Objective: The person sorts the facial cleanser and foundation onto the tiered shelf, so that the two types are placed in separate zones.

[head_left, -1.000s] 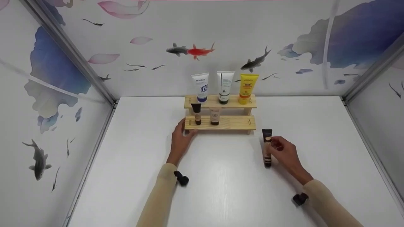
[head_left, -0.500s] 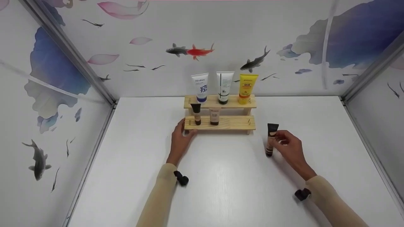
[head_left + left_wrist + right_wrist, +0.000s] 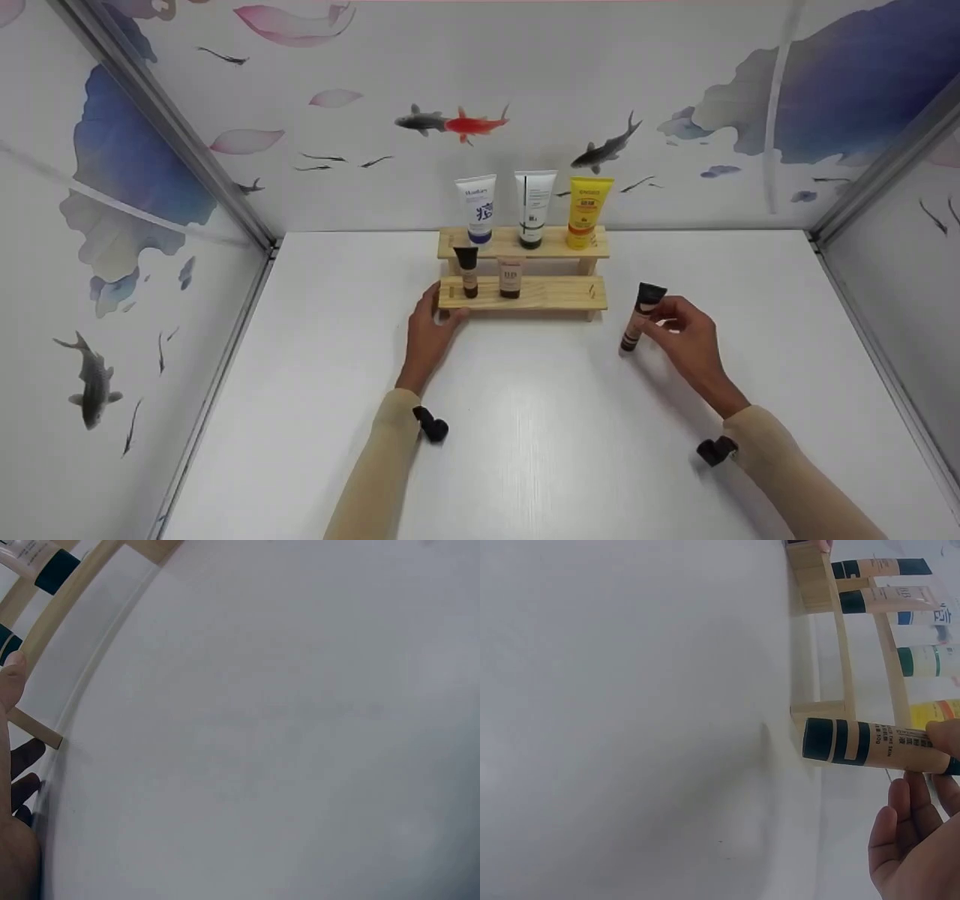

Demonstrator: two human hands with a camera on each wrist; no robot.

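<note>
My right hand [image 3: 686, 337] pinches a beige tube with black ends [image 3: 634, 322] between thumb and fingers. The tube tilts, its flat crimped end up and its cap down, to the right of a two-tier wooden rack [image 3: 559, 294]. In the right wrist view, dark print shows on the held tube [image 3: 889, 744]. My left hand [image 3: 431, 334] grips the rack's lower left end, the thumb at the front edge. A small black-topped tube [image 3: 469, 274] and a pale pink tube [image 3: 511, 277] stand on the lower tier.
On the upper tier stand a white tube with a blue cap [image 3: 478, 210], a white tube with a dark cap [image 3: 534, 208] and a yellow tube [image 3: 589, 211]. The white table [image 3: 510, 435] meets a patterned back wall [image 3: 337, 172] behind the rack.
My right hand has lifted the beige tube away from me, and its top has tipped to the right. The left hand and the rack have stayed still.
</note>
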